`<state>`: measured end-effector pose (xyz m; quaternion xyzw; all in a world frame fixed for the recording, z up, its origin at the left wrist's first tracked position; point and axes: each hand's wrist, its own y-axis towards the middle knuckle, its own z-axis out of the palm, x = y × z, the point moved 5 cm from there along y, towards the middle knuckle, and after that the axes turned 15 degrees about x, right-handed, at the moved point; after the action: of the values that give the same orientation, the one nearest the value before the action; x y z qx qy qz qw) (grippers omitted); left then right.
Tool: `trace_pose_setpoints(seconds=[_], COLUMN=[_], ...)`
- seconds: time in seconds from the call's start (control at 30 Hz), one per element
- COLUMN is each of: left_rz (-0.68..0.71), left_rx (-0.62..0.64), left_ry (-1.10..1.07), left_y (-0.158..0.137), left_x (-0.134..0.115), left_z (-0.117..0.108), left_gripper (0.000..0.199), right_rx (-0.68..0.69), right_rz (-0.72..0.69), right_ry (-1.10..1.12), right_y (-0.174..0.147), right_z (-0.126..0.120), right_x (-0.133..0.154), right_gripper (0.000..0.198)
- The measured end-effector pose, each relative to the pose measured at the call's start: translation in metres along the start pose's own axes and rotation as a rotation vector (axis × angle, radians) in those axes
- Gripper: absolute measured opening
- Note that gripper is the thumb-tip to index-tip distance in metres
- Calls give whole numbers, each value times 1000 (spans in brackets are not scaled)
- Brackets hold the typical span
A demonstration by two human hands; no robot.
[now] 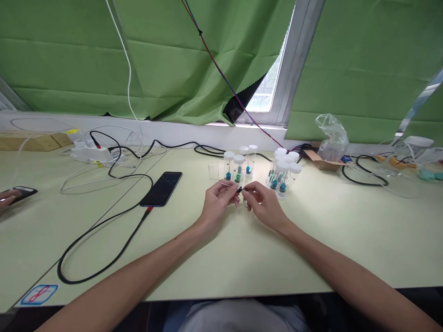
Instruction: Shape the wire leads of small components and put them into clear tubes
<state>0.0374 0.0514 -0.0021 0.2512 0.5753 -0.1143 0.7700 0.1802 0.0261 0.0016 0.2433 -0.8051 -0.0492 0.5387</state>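
Observation:
My left hand (218,199) is closed in a pinch on a thin metal rod (224,184) that sticks out to the left. A small dark piece (239,189) sits between the fingertips of both hands, at the rod's inner end. My right hand (265,203) pinches that dark piece from the other side; its lower fingers are curled and partly hidden. Just behind the hands stand several clear tubes with white caps (238,159), holding blue or green pieces on thin rods. An uncapped clear tube (213,171) stands left of them. More capped tubes (282,166) cluster behind my right hand.
A phone (161,189) lies at left, with a black cable (104,221) looping from it. Further left, another person's hand (8,197) is by a second phone. A power strip (92,153), an open cardboard box (321,161) and a plastic bag (332,138) are at the back.

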Motion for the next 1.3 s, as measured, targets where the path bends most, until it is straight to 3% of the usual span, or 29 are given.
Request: trace_pose_setpoints(seconds=[0.27,0.37,0.5,0.83,1.3], left_rz=[8,9,14,15,9], left_rx=[34,29,-12,-8,30], left_ry=[46,41,8,0,33], left_y=[-2,-2,-1,0,-2], left_x=[-1,-2,-3,-3,-3], left_z=[4,5,3,2,6], left_gripper=[23,23,25,25,25], right_rx=[15,4,-29,-7,0], right_rz=[64,67,23,-23,50], right_ry=[-48,-35,-16,-3,-59], right_y=[0,0,-1,-1,-1], right_z=[2,1,-1,0,1], right_x=[-6,-7,-3,-2,-4], right_gripper=[51,49,30,21,50])
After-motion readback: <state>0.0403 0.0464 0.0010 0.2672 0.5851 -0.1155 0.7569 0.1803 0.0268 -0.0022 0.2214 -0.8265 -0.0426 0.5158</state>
